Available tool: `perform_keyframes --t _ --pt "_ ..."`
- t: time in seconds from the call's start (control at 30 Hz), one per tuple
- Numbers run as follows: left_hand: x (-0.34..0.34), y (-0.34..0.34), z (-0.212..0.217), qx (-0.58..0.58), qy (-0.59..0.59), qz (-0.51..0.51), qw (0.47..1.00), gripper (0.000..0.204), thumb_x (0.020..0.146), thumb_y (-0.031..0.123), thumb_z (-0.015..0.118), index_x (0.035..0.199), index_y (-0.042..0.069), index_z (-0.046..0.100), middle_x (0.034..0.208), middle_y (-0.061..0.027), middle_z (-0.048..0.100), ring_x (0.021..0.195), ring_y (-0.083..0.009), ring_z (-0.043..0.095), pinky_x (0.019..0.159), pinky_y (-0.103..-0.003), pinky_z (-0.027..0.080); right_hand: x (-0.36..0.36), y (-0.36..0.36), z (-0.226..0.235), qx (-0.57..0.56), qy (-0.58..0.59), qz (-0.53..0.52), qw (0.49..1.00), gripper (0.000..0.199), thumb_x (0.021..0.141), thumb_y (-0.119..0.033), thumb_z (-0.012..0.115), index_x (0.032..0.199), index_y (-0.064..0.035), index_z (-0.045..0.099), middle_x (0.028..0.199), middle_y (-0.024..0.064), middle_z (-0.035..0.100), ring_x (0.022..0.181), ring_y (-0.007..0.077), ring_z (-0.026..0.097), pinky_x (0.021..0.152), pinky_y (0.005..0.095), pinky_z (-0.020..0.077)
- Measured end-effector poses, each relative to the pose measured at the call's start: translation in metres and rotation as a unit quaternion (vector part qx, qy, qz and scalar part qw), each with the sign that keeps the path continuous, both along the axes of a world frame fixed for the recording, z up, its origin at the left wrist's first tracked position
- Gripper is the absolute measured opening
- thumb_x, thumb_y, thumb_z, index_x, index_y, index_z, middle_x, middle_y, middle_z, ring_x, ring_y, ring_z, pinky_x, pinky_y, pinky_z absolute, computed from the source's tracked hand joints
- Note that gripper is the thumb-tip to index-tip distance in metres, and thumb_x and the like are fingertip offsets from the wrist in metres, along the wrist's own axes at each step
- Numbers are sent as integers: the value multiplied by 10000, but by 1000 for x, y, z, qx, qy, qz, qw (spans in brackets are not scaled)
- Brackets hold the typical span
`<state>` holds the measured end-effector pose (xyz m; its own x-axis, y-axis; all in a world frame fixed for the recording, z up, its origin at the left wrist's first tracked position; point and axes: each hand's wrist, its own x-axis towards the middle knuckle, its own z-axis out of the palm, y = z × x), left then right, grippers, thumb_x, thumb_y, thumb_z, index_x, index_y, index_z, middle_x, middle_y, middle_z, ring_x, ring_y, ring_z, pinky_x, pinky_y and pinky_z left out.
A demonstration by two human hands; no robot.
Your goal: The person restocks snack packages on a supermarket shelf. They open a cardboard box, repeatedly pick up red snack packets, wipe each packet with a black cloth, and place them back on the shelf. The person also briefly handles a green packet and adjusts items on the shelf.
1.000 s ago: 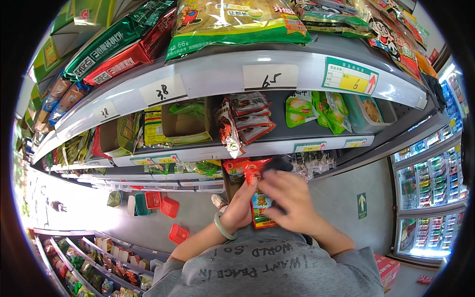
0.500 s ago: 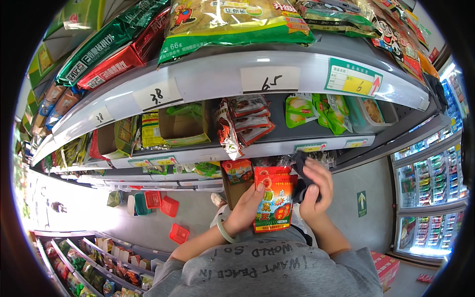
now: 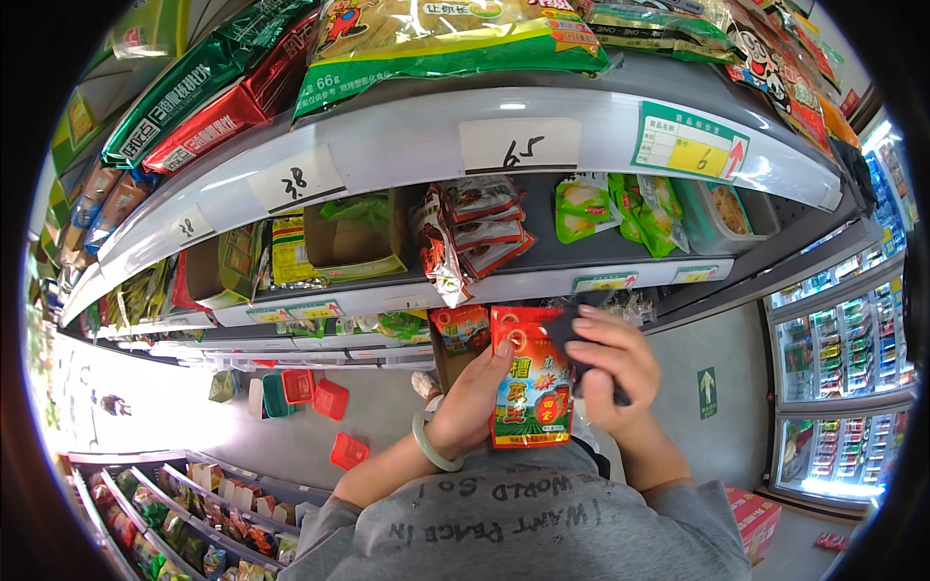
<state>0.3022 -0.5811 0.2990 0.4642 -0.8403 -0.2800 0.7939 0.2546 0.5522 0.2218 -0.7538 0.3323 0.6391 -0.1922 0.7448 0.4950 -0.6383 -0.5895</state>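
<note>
Upright in front of my grey shirt is a red food packet [image 3: 531,385] with yellow, green and white print. My left hand [image 3: 465,402] grips its left edge, thumb over the front. A dark, crumpled cloth [image 3: 560,331] is bunched in my right hand [image 3: 620,363], pressed against the packet's upper right side and covering part of it. Just behind the left hand, an open cardboard box [image 3: 449,366] holds another red packet [image 3: 463,324] of similar look. The fingertips behind the packet are hidden.
A shelf edge [image 3: 407,155] with price cards curves across above my hands, with large snack bags [image 3: 455,44] on top. The shelf below carries red and white packets [image 3: 475,232], green packets [image 3: 586,208] and a clear tub [image 3: 727,213]. Red baskets [image 3: 330,399] lie on the floor; glass-door coolers stand right.
The packet and both hands have shifted slightly left and up. My right hand has turned further over the cloth, which now overlaps more of the packet's upper right.
</note>
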Motion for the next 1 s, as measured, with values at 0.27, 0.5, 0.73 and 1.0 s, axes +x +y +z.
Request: perform_keyframes --t 0.27,0.5,0.73,1.0 --pt "16 6 12 70 -12 40 997 443 1076 358 350 1306 12 505 1197 -106 629 1054 -195 645 917 -356 548 -4 24 -8 -188 63 146 969 313 759 -157 799 1048 -84 704 1229 81 650 1213 286 592 1013 439 479" --pt "17 -1 27 -23 76 52 995 453 1069 378 366 1308 17 502 1188 -125 642 1011 -225 670 886 -377 566 -19 7 -34 -228 -65 171 956 160 786 -168 788 874 -54 719 1000 53 725 1053 231 684 968 382 513" --pt "16 2 27 -23 47 74 996 476 1069 373 352 1354 2 442 1228 -179 621 1087 -312 651 943 -468 546 -30 7 -66 189 -13 -3 982 314 981 -152 512 759 17 657 949 204 707 1049 400 659 903 501 520" --pt "-12 -11 9 66 -131 132 980 440 1084 334 305 1364 20 433 1287 -153 589 1103 -256 640 923 -420 546 -20 32 -37 -93 107 -18 990 477 880 -91 617 1338 31 563 1437 285 457 1402 400 383 1148 474 288"
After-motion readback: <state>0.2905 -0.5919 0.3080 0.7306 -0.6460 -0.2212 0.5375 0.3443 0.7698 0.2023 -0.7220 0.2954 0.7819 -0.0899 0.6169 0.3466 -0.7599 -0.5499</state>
